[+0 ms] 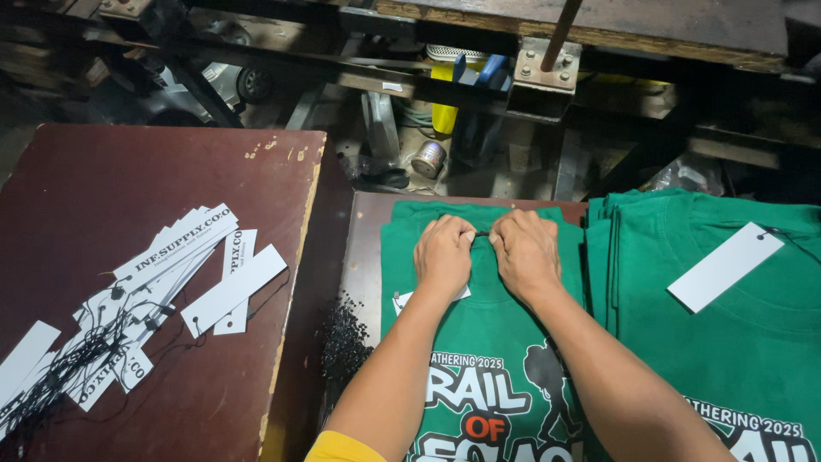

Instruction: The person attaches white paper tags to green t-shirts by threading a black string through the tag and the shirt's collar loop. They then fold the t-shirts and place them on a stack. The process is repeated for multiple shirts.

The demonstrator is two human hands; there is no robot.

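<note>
A green printed T-shirt [487,342] lies flat in front of me on a dark board. Both hands rest at its collar. My left hand [443,254] and my right hand [525,252] are closed, fingertips nearly meeting, pinching a thin black string [481,233] between them. A white paper tag [404,299] peeks out from under my left wrist on the shirt.
A stack of folded green T-shirts [718,342] with a white tag [723,267] lies at the right. A dark red board [103,188] at the left holds a pile of white tags with black strings [145,299]. Small black pieces [342,338] sit between the boards. Machine frame and a metal can [428,159] stand behind.
</note>
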